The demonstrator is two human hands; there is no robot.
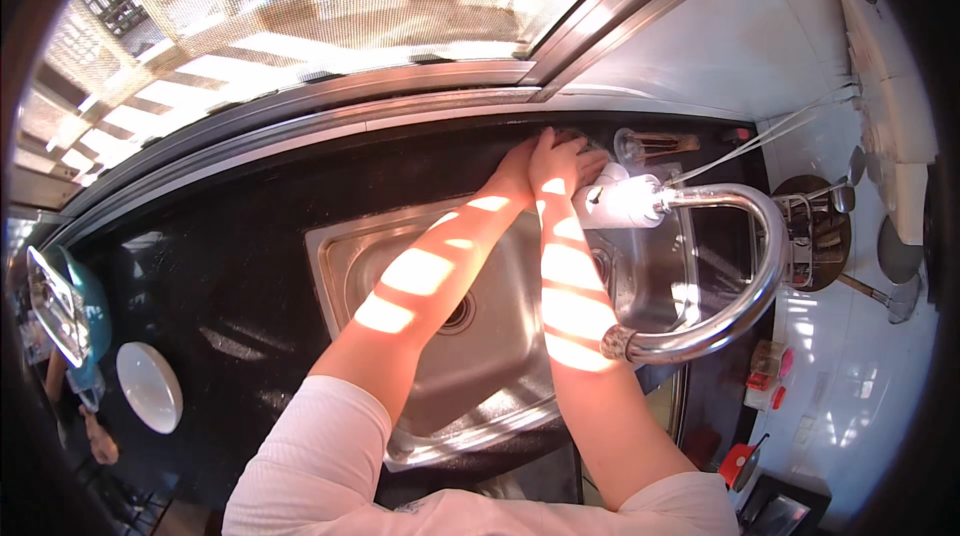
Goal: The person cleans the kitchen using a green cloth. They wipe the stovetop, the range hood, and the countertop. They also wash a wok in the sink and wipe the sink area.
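Both my arms reach over a double-bowl steel sink [470,204] to the dark counter behind it. My left hand [517,164] lies against my right hand [556,162] at the back edge, just left of the tap's white body [622,201]. The right hand's fingers look curled around something hidden; a faint clear edge shows beyond them. Most of my left hand's fingers are covered by the right. The shiny curved tap spout [765,256] arches to the right and passes over my right forearm. Striped sunlight falls on both forearms.
A clear cup [628,148] lies beside a brown-toned item right of my hands. On the left are a white oval bowl [150,388] and a teal container [88,306]. A utensil rack [808,236] hangs on the right wall. A screened window [330,26] borders the back.
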